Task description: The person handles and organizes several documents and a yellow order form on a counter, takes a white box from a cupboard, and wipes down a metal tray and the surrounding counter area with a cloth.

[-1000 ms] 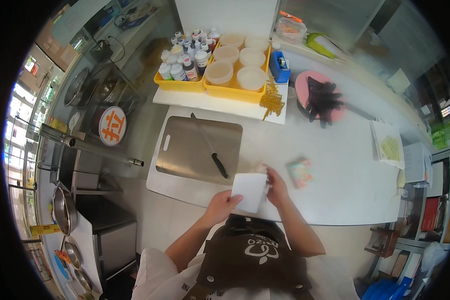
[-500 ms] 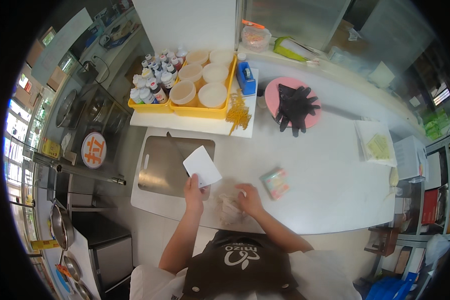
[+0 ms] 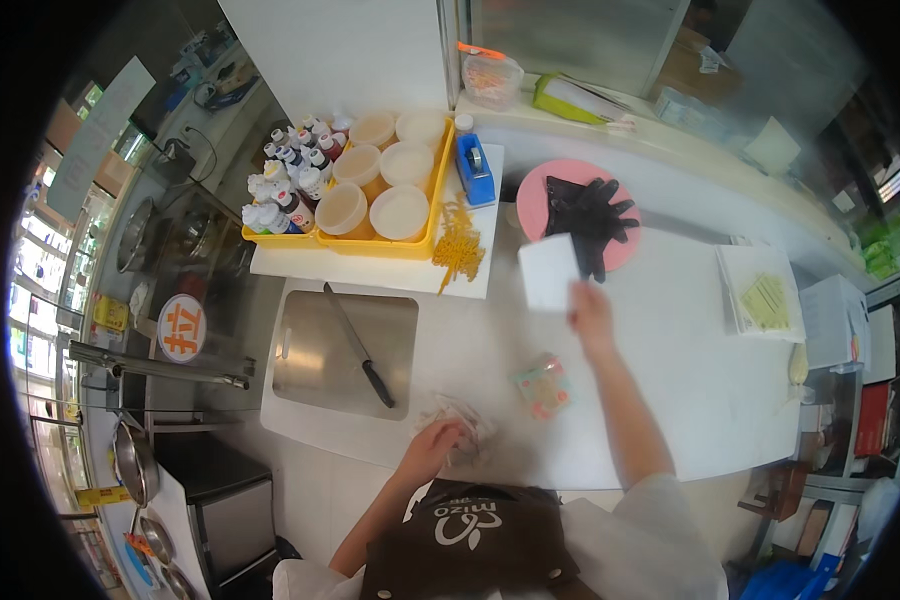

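My right hand [image 3: 590,312] is raised over the right-middle of the worktop, its fingers closed on one edge of a flat white rectangular sheet [image 3: 548,275]. The sheet overlaps the rim of a pink round plate [image 3: 533,205] and the black gloves [image 3: 595,222] lying there. Close to the front edge, my left hand [image 3: 438,447] is curled onto a crumpled whitish cloth [image 3: 462,415]; its fingertips are partly lost in the folds. Between the hands lies a small pastel-patterned packet [image 3: 543,388]. Left of the cloth, a black-handled knife [image 3: 374,377] rests on a metal board [image 3: 305,350].
A yellow tray [image 3: 375,250] with lidded tubs and small bottles stands at the back left. Beside it are a blue tape dispenser [image 3: 475,172] and a yellow sprig [image 3: 458,245]. White papers [image 3: 765,290] lie at the right. A glass partition borders the left side.
The white sheet has passed from my left hand to my right and moved right toward the plate. My left hand has come down onto the cloth. The knife now shows fully.
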{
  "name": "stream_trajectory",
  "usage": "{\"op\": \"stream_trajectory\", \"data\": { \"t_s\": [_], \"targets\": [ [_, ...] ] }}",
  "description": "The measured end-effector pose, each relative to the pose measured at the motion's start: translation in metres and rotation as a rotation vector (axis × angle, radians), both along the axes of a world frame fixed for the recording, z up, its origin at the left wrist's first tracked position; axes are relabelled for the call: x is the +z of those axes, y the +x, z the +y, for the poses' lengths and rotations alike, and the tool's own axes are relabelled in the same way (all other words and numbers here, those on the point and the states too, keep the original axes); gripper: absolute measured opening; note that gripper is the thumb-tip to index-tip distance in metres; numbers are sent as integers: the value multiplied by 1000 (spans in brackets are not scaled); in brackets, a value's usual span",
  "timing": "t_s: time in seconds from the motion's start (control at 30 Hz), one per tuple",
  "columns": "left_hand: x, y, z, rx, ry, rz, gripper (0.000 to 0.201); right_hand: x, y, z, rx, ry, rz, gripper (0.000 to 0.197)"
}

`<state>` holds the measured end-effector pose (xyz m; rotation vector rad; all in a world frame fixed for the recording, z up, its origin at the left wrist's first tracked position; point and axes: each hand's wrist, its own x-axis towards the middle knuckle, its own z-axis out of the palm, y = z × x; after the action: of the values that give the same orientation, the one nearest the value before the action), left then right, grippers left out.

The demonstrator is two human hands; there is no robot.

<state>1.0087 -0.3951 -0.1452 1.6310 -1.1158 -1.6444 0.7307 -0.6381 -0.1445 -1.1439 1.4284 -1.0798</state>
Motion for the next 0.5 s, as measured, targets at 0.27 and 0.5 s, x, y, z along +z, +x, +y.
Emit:
{"op": "stream_trajectory", "data": {
  "t_s": [0.27, 0.5],
  "targets": [
    [-35, 24, 43, 19, 74, -353, 38, 0, 11, -163, 77, 47, 122, 31],
    [-64, 68, 30, 355, 122, -772, 34, -2, 41, 19, 396, -44, 641, 35]
  ]
}}
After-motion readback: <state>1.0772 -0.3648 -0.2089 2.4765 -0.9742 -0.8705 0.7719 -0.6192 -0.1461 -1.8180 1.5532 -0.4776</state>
